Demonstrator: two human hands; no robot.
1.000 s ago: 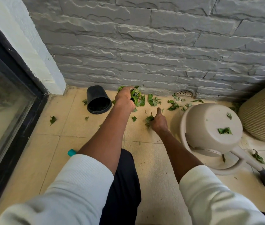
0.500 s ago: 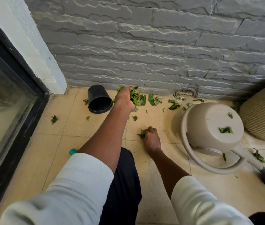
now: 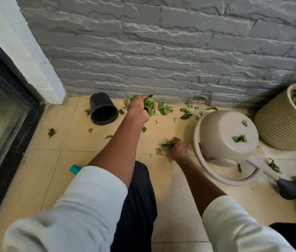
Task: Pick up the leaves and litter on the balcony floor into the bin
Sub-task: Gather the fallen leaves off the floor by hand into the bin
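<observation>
Green leaves (image 3: 164,110); black pot (image 3: 103,110); beige ribbed planter (image 3: 281,128).

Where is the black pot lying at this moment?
In the head view the black pot lies on its side at the upper left of the floor, against the grey stone wall, just left of the left hand that holds leaves.

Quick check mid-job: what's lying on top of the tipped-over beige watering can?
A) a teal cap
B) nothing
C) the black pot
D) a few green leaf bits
D: green leaf bits rest on the upturned side of the beige watering can.
</observation>
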